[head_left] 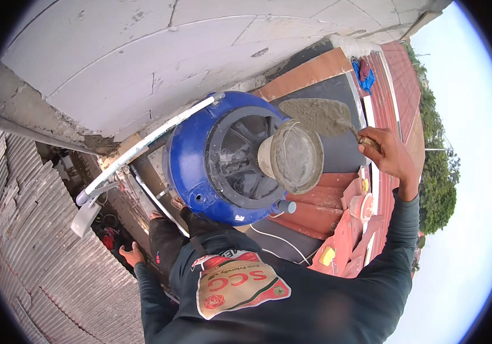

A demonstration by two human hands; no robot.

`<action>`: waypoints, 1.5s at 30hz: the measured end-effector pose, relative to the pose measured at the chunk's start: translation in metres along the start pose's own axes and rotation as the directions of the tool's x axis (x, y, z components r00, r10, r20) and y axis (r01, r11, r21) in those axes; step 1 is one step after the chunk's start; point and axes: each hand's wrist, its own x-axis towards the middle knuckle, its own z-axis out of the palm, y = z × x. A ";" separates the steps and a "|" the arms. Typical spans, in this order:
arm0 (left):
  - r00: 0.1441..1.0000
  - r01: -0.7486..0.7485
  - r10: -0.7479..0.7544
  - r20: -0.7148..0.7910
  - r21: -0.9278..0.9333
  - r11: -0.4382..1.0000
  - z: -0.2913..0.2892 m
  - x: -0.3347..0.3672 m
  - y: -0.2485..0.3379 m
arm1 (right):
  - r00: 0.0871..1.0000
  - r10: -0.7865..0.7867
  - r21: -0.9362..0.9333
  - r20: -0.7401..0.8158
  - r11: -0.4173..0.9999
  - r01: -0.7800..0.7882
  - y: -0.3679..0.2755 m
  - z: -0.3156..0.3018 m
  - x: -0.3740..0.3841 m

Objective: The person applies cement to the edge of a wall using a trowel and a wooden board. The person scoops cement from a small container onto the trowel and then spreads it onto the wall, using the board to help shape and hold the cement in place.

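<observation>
My right hand [389, 153] is closed round the handle of a trowel [317, 114]. Wet grey mortar covers the trowel's blade, which is held just beyond a mortar-crusted bucket [317, 150]. Inside the bucket is a grey layer; whether it is mortar or water I cannot tell. The bucket stands on the black lid [231, 155] of a large blue water tank [191, 155]. Low on the left, my left hand [132, 253] hangs apart from the tank, its fingers spread and nothing in it.
A grey block wall [171, 63] rises behind the tank. A white pipe [148, 146] slants along the tank's left side. Corrugated metal roofing [57, 246] lies at the left, with a gap beside it. Red roof sheets [309, 206] and a yellow sponge-like piece [327, 255] are on the right.
</observation>
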 end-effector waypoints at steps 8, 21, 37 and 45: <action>0.982 -0.086 0.039 0.183 0.259 0.962 -0.015 0.040 0.001 | 0.983 0.115 -0.321 -0.143 0.934 -0.155 0.094 0.150 -0.045; 0.920 -0.362 0.334 0.206 0.114 0.925 -0.043 0.076 0.081 | 0.879 0.243 0.865 0.411 0.201 -0.460 0.099 0.249 -0.064; 0.970 -0.189 0.166 0.180 0.117 0.975 -0.025 0.041 0.055 | 0.892 0.377 0.870 0.250 0.318 -0.378 0.104 0.125 -0.076; 0.975 0.138 -0.142 0.170 0.040 0.990 -0.016 -0.022 0.030 | 0.977 0.036 0.814 0.210 0.548 -0.195 0.033 0.057 0.038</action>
